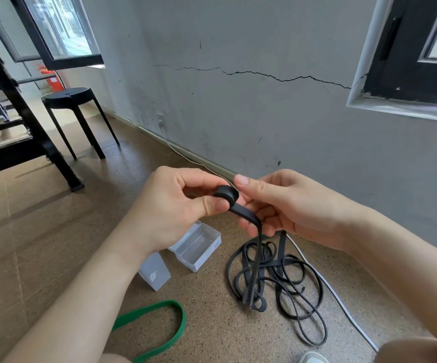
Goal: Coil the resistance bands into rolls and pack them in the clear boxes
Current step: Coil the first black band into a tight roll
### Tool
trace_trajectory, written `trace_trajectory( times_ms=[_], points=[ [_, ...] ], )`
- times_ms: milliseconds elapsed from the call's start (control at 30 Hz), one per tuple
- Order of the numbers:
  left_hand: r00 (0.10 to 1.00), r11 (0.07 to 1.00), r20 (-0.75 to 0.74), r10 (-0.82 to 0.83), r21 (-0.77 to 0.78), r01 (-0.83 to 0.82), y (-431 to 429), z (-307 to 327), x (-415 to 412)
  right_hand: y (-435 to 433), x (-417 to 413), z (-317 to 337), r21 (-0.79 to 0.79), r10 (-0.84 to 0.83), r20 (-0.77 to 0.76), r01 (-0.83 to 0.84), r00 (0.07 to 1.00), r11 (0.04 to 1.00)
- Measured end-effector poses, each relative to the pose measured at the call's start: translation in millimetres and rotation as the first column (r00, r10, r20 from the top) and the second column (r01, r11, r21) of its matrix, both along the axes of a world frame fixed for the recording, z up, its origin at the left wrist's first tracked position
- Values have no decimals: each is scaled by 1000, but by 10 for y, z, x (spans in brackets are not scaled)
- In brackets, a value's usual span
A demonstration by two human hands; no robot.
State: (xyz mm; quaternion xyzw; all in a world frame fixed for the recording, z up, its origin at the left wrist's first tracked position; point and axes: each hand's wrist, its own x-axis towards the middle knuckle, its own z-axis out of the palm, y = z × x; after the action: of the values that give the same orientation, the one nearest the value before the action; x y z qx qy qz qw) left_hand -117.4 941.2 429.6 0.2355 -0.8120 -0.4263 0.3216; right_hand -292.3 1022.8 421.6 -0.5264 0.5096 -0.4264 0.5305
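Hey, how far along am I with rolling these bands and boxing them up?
Done: nothing packed, the open clear plastic box looks empty. In hand: left hand and right hand pinch a small roll at one end of the black flat rubber band; most of it lies tangled on the floor. Left: finish that coil, roll the green flat band, box both.

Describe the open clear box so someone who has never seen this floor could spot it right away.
From the cracked grey wall, drop to the speckled floor under the left hand. The open clear box lies there, between a frosted box and the tangled black bands. Alone among them it is see-through and lies open, nothing visible inside.
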Motion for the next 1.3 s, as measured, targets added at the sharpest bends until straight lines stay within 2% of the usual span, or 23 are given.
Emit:
trace_trajectory(
  times_ms=[133, 300, 333, 367, 400, 467, 533, 600, 667, 767, 867, 1033, 1133, 1200, 1267, 1300],
  points=[
    [996, 995, 81, 39, -94, -32, 7, -12, 3, 27, 16, 14, -18, -40, -89, 38, 995, 999],
    [983, 899, 125, 134, -432, -67, 24, -38, -25, 15, 41, -12, -67, -80, -142, 71, 987, 995],
    [984, 889, 115, 135, -452, -69, 28, -40, -32, 14, 38, -17, -71, -81, -127, 73, 989, 995],
    [987, 901, 92, 129, -428, -78, 33, -45, -38, 16, 30, -20, -74, -76, -98, 69, 992, 995],
    [993, 940, 55, 100, -333, -76, 41, -45, -39, 16, 19, -23, -76, -62, -55, 57, 997, 995],
    [998, 999, -46, -36, 15, 36, 51, -33, -38, 22, -3, -25, -81, -14, 56, 19, 998, 997],
    [974, 948, -160, -161, 249, 197, 39, -56, -35, 24, -12, -29, -91, 46, 151, -33, 987, 995],
    [956, 922, -219, -194, 291, 254, 38, -66, -42, 22, -11, -31, -77, 83, 202, -69, 976, 995],
    [964, 950, -211, -165, 227, 212, 52, -48, -54, 17, -11, -26, -40, 91, 193, -84, 977, 996],
    [993, 996, -101, -52, 60, 58, 26, -20, -27, 18, -15, -5, 0, 56, 55, -56, 997, 998],
    [1000, 998, 9, 30, -63, -29, -19, -22, 15, 35, -10, 15, -7, -8, -59, 8, 998, 1000],
    [983, 930, 118, 139, -357, -88, 45, -2, 11, 26, 42, -5, -63, -68, -137, 60, 988, 996],
    [980, 887, 138, 142, -457, -64, 47, 0, 4, 10, 59, -29, -77, -85, -105, 77, 991, 994],
    [985, 921, 98, 139, -378, -93, 52, -16, -7, 13, 39, -38, -69, -73, -44, 69, 996, 995],
    [998, 996, 26, 56, -74, -54, 54, -17, -11, 11, 7, -49, -58, -42, 59, 46, 997, 997],
    [1000, 996, -28, -10, 90, 12, 48, -20, -10, 10, -2, -53, -56, -20, 111, 26, 994, 998]
  ],
)
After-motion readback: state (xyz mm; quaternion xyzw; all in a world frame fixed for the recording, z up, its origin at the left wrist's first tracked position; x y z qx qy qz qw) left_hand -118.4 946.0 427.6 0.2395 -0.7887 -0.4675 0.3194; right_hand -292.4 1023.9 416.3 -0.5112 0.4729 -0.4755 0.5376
